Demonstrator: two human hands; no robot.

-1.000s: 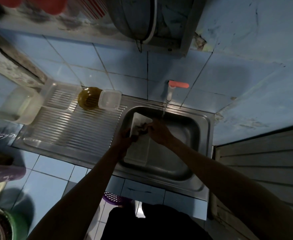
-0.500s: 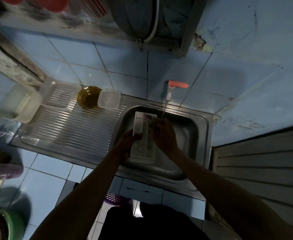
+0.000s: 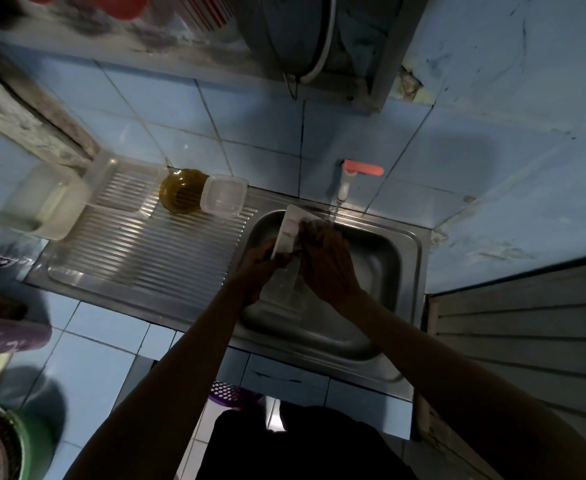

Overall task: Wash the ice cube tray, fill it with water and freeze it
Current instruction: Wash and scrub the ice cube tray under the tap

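A: Status, left to right?

B: I see the far left of the counter [image 3: 87, 344] holding a pale plastic tub [image 3: 44, 202]. On the steel drainboard [image 3: 146, 258] there is a clear tray [image 3: 125, 185], an amber bowl [image 3: 180, 190] and a small clear lidded box [image 3: 223, 195] touching the bowl.

A: Tray?

B: The ice cube tray [image 3: 289, 233] is in the sink [image 3: 399, 271], tilted, with its far end up near the back left corner and its near end lower in the basin. It looks blurred.

A: Left grip?

B: My left hand [image 3: 260, 268] is closed around the tray's left edge about midway along, with the fingers wrapped under it.

A: Right?

B: My right hand [image 3: 326, 261] lies over the tray's right side, fingers curled onto its upper face. There is something pale under the fingertips; I can't tell whether it's a sponge or the tray itself. So it's touching the tray, but whether it grasps anything I can't tell.

A: Water?

B: The tap [image 3: 345, 183] with the orange handle is just behind the right hand, and a thin stream falls at the tray's far end.
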